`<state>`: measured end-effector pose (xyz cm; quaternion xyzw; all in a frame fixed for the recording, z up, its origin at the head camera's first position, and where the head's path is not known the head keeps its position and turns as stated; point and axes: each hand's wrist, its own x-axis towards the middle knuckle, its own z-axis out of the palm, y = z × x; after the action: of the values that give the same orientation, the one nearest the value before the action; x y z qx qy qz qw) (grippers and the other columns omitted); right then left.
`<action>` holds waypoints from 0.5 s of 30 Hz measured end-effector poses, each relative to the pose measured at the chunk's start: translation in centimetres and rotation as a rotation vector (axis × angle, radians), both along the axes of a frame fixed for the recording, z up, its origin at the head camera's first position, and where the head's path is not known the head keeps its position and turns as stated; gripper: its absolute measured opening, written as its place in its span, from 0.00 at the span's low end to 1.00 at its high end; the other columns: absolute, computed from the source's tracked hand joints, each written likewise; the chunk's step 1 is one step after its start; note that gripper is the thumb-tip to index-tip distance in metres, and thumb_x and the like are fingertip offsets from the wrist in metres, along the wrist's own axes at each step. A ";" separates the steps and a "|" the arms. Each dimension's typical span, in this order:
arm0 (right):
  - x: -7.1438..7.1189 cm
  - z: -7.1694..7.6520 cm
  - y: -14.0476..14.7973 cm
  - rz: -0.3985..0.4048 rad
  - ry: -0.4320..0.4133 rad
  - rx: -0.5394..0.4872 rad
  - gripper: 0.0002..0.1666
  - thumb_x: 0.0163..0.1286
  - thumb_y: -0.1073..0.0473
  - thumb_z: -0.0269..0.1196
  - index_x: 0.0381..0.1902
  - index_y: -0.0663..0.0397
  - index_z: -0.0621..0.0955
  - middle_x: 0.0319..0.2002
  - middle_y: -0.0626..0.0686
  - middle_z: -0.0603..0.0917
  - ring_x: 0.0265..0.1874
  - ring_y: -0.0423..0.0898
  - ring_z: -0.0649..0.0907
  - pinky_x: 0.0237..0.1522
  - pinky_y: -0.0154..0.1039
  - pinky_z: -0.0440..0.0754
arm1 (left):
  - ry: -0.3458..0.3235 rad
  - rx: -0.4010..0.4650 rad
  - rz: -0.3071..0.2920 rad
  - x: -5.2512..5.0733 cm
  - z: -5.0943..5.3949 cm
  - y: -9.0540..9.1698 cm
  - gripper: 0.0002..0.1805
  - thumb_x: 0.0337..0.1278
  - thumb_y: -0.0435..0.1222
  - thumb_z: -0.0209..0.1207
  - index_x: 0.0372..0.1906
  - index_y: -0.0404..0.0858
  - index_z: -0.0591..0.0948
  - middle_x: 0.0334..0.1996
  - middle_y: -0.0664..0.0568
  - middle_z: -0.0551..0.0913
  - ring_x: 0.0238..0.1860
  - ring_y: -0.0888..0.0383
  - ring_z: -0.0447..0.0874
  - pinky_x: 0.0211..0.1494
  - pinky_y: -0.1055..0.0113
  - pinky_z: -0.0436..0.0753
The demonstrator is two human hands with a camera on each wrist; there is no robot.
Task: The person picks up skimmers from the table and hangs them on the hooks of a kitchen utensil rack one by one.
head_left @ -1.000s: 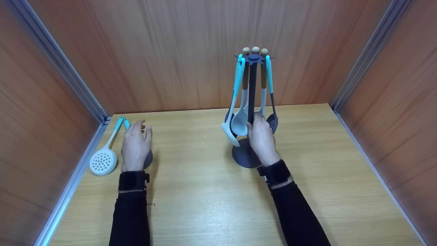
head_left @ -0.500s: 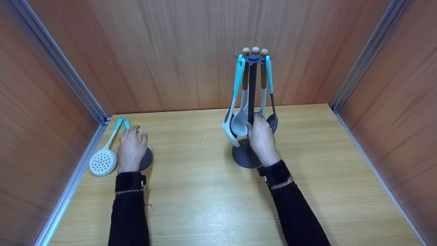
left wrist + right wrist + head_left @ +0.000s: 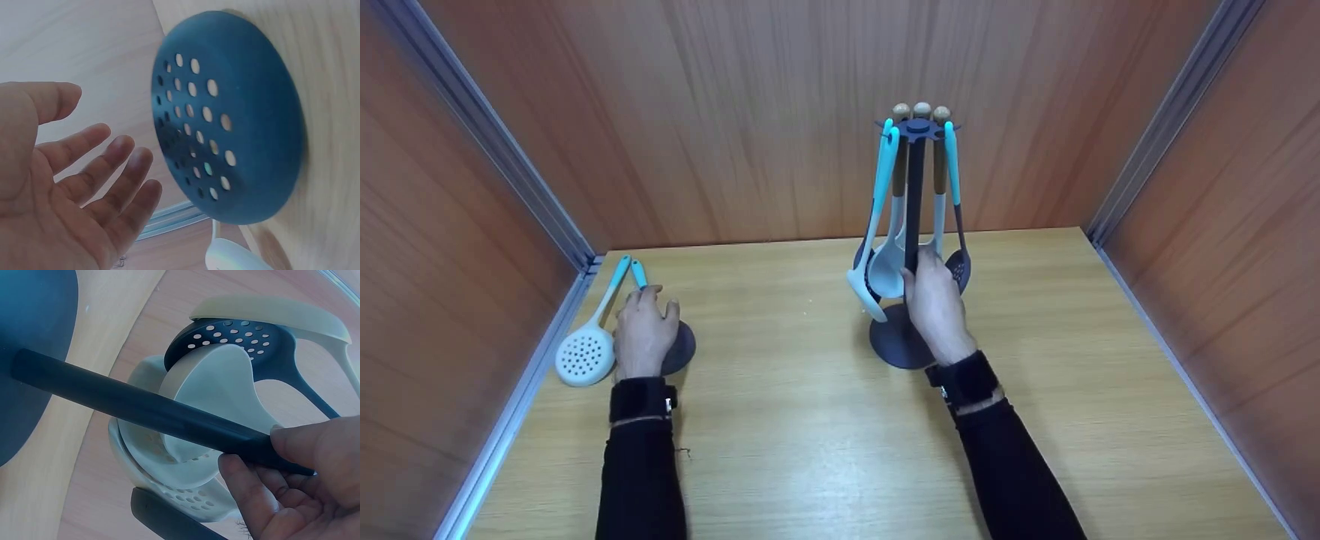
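My right hand (image 3: 937,306) grips the lower pole (image 3: 140,408) of a dark utensil stand (image 3: 896,345), thumb and fingers around it. Several utensils hang from its top, among them a white ladle with a turquoise handle (image 3: 885,172) and a dark slotted one (image 3: 958,262). At the left, my left hand (image 3: 643,337) hovers over a dark skimmer (image 3: 264,118) that lies on the table with its turquoise handle (image 3: 639,273) pointing away. In the left wrist view, those fingers are loosely bent and hold nothing. A white skimmer (image 3: 585,356) lies just left of that hand.
A wooden back wall (image 3: 750,127) and two side walls enclose the table (image 3: 795,390). Metal strips (image 3: 510,157) run along the corners and side edges. The left wall stands close beside the white skimmer.
My left hand has moved left and slightly toward me, uncovering more of the dark skimmer's head. The right hand and the stand stay where they were.
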<state>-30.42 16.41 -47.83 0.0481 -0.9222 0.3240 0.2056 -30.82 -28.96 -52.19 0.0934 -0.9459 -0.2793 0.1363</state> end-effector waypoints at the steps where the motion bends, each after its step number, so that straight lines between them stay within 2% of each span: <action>1: 0.0 0.0 0.0 0.000 -0.004 0.000 0.14 0.91 0.63 0.65 0.63 0.70 0.80 0.56 0.70 0.90 0.59 0.68 0.94 0.56 0.63 0.96 | -0.009 -0.003 0.002 0.0 -0.1 -0.1 0.30 0.92 0.42 0.55 0.84 0.27 0.75 0.77 0.22 0.78 0.75 0.19 0.79 0.77 0.21 0.80; 8: 0.0 0.0 0.0 0.001 -0.018 -0.002 0.15 0.91 0.63 0.65 0.65 0.70 0.80 0.56 0.70 0.90 0.59 0.67 0.94 0.56 0.62 0.96 | -0.082 -0.038 0.012 -0.1 -0.8 -0.6 0.31 0.91 0.40 0.57 0.85 0.26 0.73 0.78 0.20 0.76 0.76 0.18 0.77 0.79 0.23 0.79; 15: 0.2 0.2 -0.1 -0.006 -0.036 -0.010 0.16 0.92 0.62 0.65 0.66 0.69 0.81 0.57 0.70 0.90 0.60 0.67 0.94 0.57 0.62 0.95 | -0.094 -0.063 0.013 -0.1 -1.4 -1.0 0.31 0.91 0.40 0.58 0.83 0.25 0.74 0.78 0.18 0.76 0.74 0.15 0.77 0.81 0.23 0.76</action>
<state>-30.26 16.31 -47.58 0.0386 -0.9242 0.3290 0.1902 -30.92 -29.91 -53.59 0.1081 -0.9590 -0.2437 0.0962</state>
